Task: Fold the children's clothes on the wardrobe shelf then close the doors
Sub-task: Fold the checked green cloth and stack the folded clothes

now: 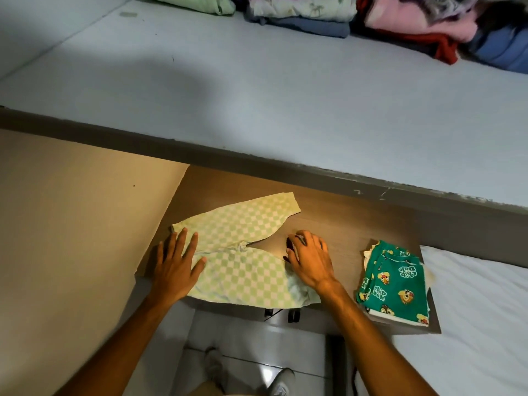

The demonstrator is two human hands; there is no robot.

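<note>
Brown wooden surface (343,224), running below a pale blue-grey shelf (257,95); a beige panel (71,210) is standing at its 9 o'clock side.

Item 1. Left hand (175,264): lying flat on the waist end of the trousers, fingers (180,238) straight and spread, pressing and gripping nothing.

Item 2. Checked trousers (243,252), pale green and white, child-sized: lying spread on the surface at centre, one leg pointing toward 1 o'clock, the other toward 4 o'clock and overhanging the near edge a little. Judged thin, light and limp, likely to slide on the smooth wood and wrinkle if pushed. Best taken by pinching a leg cuff or the waistband while the other palm is pinning the cloth.

Item 3. Right hand (310,258): resting at the inner edge of the near leg, fingers bent at the knuckles with the tips on the wood; whether it is pinching the fabric, I cannot tell.

Item 4. Green cartoon-print garment (395,287): folded, sitting at 3 o'clock, well apart from the trousers, on top of a paler folded piece.

Item 5. Folded clothes (357,15): stacked at the back of the shelf, at 12 to 2 o'clock.
</note>
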